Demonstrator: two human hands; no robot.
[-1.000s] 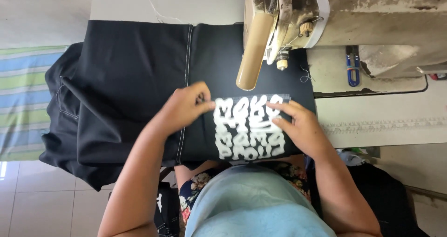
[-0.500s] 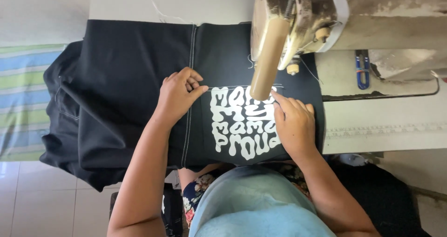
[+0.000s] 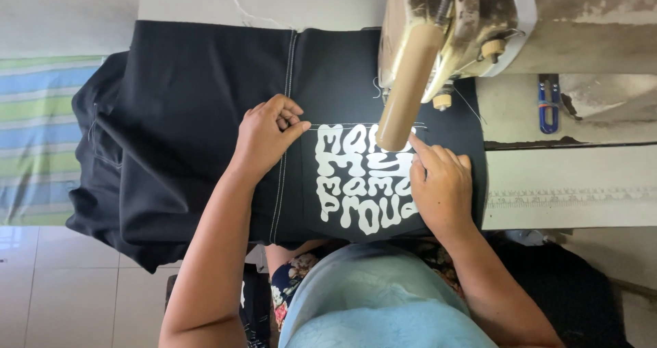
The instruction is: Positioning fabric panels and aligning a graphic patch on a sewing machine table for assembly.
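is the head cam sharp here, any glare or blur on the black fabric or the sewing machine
Head view: black fabric evenly lit, its white stitching crisp; both the left hand and right hand are sharp; the sewing machine looms close and slightly soft; no strong glare.

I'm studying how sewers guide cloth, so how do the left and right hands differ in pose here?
The left hand lies out on the plain black fabric by the white-stitched seam, fingers curled; the right hand sits beside the sewing machine, fingers extended toward its head, covering part of the white print. Both rest knuckles-up on the same cloth.
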